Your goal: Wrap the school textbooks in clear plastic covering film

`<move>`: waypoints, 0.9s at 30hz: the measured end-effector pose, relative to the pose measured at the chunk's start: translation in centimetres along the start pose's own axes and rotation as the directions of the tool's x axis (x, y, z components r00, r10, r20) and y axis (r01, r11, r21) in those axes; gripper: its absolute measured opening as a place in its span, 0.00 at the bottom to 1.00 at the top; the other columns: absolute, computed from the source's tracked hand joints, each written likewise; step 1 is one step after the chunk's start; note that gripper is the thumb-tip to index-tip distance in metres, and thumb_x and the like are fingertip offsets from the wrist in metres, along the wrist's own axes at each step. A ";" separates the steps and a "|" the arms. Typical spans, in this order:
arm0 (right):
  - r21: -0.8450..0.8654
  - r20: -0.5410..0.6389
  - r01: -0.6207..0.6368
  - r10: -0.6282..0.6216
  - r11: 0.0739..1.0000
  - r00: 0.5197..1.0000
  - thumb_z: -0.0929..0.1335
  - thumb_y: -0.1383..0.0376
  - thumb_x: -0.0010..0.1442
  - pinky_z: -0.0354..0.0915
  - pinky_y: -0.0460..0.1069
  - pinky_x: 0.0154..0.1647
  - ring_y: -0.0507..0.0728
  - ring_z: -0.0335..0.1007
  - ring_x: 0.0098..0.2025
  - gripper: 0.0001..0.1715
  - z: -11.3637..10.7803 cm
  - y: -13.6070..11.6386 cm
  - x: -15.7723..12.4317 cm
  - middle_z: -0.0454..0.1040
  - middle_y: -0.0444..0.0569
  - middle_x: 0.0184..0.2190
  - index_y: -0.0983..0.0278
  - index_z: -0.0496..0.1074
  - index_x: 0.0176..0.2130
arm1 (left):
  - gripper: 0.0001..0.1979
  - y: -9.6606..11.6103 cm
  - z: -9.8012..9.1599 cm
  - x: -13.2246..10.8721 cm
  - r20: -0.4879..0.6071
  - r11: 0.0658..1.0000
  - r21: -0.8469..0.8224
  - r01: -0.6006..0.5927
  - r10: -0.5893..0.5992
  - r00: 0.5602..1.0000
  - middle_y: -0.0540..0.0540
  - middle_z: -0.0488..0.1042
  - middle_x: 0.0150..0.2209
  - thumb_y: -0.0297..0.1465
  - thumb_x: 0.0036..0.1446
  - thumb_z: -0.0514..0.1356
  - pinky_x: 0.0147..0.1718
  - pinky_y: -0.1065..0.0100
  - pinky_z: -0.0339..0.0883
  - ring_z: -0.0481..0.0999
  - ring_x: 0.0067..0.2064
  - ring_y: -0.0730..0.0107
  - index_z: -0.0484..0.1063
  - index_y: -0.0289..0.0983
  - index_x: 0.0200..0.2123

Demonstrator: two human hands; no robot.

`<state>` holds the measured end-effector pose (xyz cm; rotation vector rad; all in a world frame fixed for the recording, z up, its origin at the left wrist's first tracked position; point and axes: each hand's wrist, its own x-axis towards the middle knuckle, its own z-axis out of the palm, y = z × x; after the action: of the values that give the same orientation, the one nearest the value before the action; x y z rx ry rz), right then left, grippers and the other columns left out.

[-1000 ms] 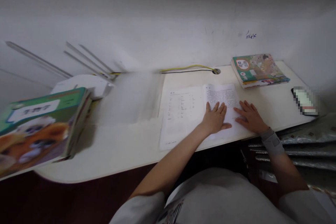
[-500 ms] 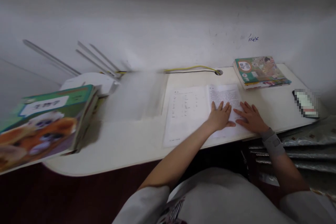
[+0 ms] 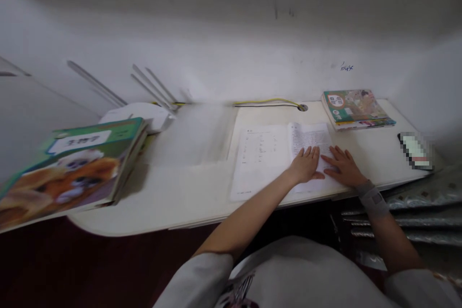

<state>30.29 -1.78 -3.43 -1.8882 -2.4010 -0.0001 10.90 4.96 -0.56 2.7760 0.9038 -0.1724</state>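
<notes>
An open booklet (image 3: 258, 166) with printed pages lies flat near the desk's front edge. My left hand (image 3: 306, 165) rests palm down on its right-hand page, fingers straight. Just to the right, my right hand (image 3: 342, 166) lies with spread fingers on the same page and the desk beside it. Neither hand grips anything. The two hands are close together, and they cover the lower part of the printed text. A grey band is around my right wrist.
On the white desk (image 3: 173, 197), a stack of textbooks (image 3: 355, 106) lies at the back right, a phone (image 3: 416, 151) at the right edge. A larger book stack (image 3: 83, 168) and a white router (image 3: 139, 113) are at the left. A yellow cable (image 3: 267, 101) runs along the wall.
The view has shifted, so the left stack and router appear farther right. My left hand's fingers are closer together. Both hands remain on the page.
</notes>
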 end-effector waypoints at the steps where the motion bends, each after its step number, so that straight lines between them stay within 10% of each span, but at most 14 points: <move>1: 0.000 0.002 0.004 -0.004 1.000 1.000 0.59 0.47 0.61 0.45 0.67 0.60 0.66 0.41 0.67 0.31 0.0 0.0 0.0 0.49 0.53 0.66 0.50 0.57 0.61 | 0.50 0.0 -0.1 0.2 0.006 1.000 -0.007 -0.004 0.004 1.000 0.29 0.42 0.66 0.54 0.54 0.52 0.62 0.54 0.41 0.42 0.67 0.50 0.37 0.24 0.65; 8: 0.013 -0.013 0.002 -0.002 1.000 1.000 0.61 0.50 0.61 0.44 0.67 0.61 0.66 0.40 0.67 0.30 0.1 0.0 0.0 0.50 0.54 0.65 0.52 0.59 0.61 | 0.51 0.1 -0.6 1.0 -0.030 0.997 0.020 -0.074 0.074 0.997 0.27 0.43 0.65 0.54 0.53 0.53 0.61 0.59 0.44 0.45 0.66 0.51 0.37 0.22 0.65; 13: 0.072 -0.086 -0.032 0.038 0.997 0.996 0.61 0.49 0.60 0.47 0.64 0.61 0.66 0.40 0.67 0.31 0.7 0.5 0.1 0.50 0.55 0.65 0.56 0.61 0.60 | 0.47 -0.6 -1.3 -0.4 -0.130 0.998 0.049 0.028 -0.021 0.991 0.29 0.42 0.66 0.56 0.56 0.44 0.60 0.43 0.35 0.39 0.67 0.47 0.40 0.26 0.65; 27: -0.013 -0.007 0.023 -0.023 1.000 1.000 0.59 0.49 0.62 0.45 0.67 0.60 0.65 0.43 0.66 0.32 -0.2 -0.2 -0.2 0.50 0.56 0.65 0.55 0.57 0.62 | 0.48 -1.5 -0.2 -1.6 -0.041 0.996 0.017 0.086 -0.086 0.995 0.32 0.40 0.66 0.59 0.54 0.40 0.57 0.33 0.34 0.39 0.67 0.43 0.43 0.28 0.65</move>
<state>30.11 -2.02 -3.22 -1.8626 -2.4236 -0.0241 8.76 5.31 -0.33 2.7690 1.0378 -0.1403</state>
